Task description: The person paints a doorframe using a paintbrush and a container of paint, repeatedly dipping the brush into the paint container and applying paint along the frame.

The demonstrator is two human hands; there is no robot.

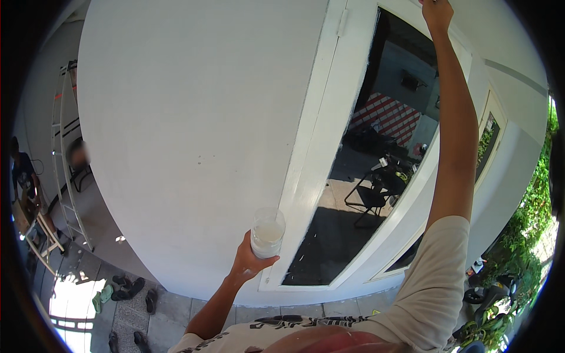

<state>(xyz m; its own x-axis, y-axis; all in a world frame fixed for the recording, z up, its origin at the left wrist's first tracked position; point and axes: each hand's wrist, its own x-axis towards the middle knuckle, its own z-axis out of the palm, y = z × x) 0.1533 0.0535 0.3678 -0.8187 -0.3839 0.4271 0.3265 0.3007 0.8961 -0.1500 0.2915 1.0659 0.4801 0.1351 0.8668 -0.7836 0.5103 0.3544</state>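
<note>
My left hand (pixel 247 259) is wrapped round a clear plastic cup (pixel 268 235) with white liquid in its lower part. The cup is upright, in front of the white wall (pixel 200 106) and beside the white door frame (pixel 306 147). White smudges mark my left thumb side. Stretched high up, my right hand (pixel 438 12) is closed near the top of the frame round the dark glass pane (pixel 335 235). The picture's upper edge cuts that hand off, so whatever its fingers hold is hidden.
A metal ladder (pixel 62 147) stands at the left, near another person (pixel 26 176) and a wooden stand (pixel 44 235). Green sandals (pixel 103 297) and several dark shoes (pixel 129 288) lie on the paving. Green plants (pixel 529 217) and a motorbike (pixel 488 297) are at the right.
</note>
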